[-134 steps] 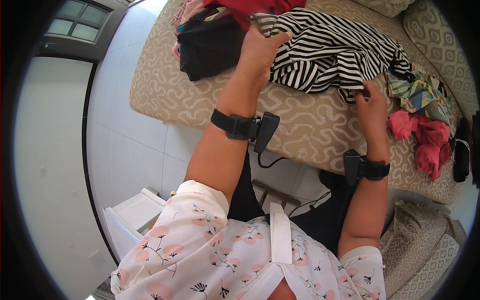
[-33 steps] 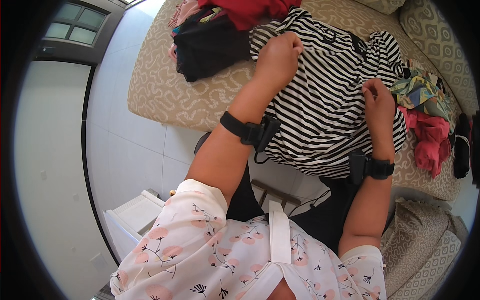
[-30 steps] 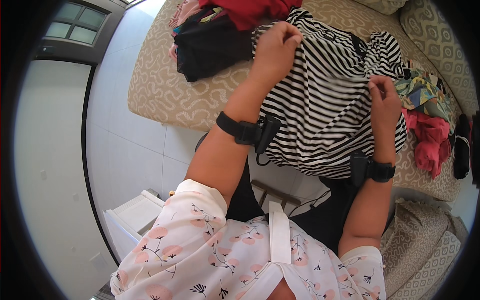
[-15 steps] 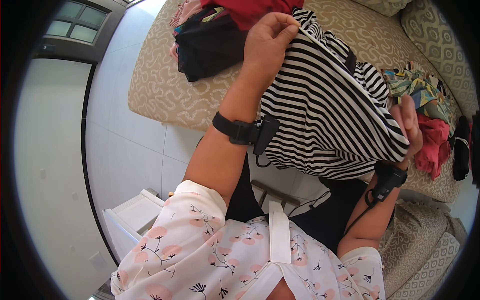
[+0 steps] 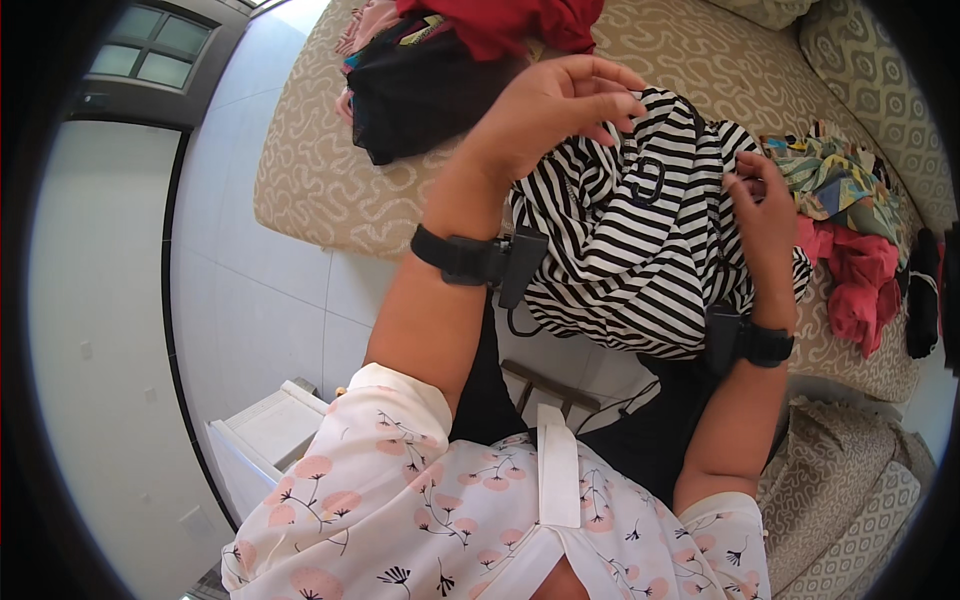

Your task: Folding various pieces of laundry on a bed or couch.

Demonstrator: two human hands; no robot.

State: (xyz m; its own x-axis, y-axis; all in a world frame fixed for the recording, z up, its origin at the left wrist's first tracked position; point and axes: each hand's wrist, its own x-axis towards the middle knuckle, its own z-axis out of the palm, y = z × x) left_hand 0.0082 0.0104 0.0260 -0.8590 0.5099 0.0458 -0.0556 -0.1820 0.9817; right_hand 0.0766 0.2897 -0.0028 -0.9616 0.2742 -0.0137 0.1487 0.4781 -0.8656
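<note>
A black-and-white striped garment (image 5: pixel 640 270) lies bunched over my lap and the sofa's front edge, its dark curved emblem facing up. Above its upper left part is my left hand (image 5: pixel 560 110), open, with fingers and thumb apart; the fingertips come close to the cloth near the top. On the garment's right side, my right hand (image 5: pixel 768 215) has loosely bent, parted fingers. Its fingertips are at the striped cloth, with no clear grip on it. Each wrist wears a black strap with a small device.
A patterned beige sofa (image 5: pixel 310 190) spans the far side. Folded black cloth (image 5: pixel 420 100) and red cloth (image 5: pixel 540 25) lie at its left. Multicoloured cloth (image 5: pixel 840 185), pink-red cloth (image 5: pixel 862 285) and a black rolled item (image 5: pixel 922 300) are at right. A white box-like piece (image 5: pixel 265 435) stands lower left.
Both hands have let go of the stretched striped cloth, which has dropped into a bunched heap with its emblem showing. My right hand has moved up and left; my left slightly down and right.
</note>
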